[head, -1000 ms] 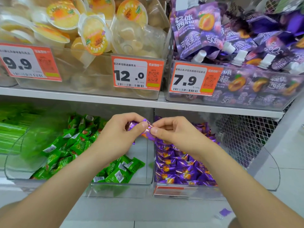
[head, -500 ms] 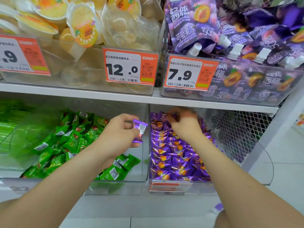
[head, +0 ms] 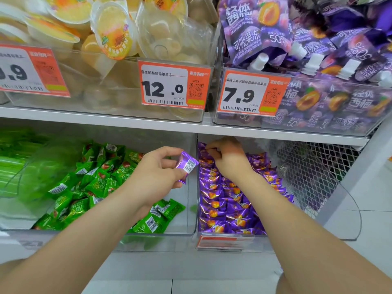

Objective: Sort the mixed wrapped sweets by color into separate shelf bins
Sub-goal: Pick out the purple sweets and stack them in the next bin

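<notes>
Below, on the lower shelf, two clear bins stand side by side: the green bin at left and the purple bin at right, their side walls touching. Green sweets lie heaped in the left and middle of the green bin, with a small cluster at its front right corner. Purple sweets fill the purple bin in rough rows from front to back. The left grip is narrow, thumb and fingertips pinching one purple sweet by its edge; this held sweet hangs barcode side outward above the right end of the green bin, just beside the wall shared with the purple bin. The right grip reaches to the back of the purple bin under the shelf above, fingers curled downward with the tips touching the rearmost sweets; whether it holds one cannot be told. Both forearms are bare. A wire mesh stands just right of the purple bin. On the upper shelf, jelly cups sit behind a tag reading 12.0, and purple pouches behind a tag reading 7.9.
</notes>
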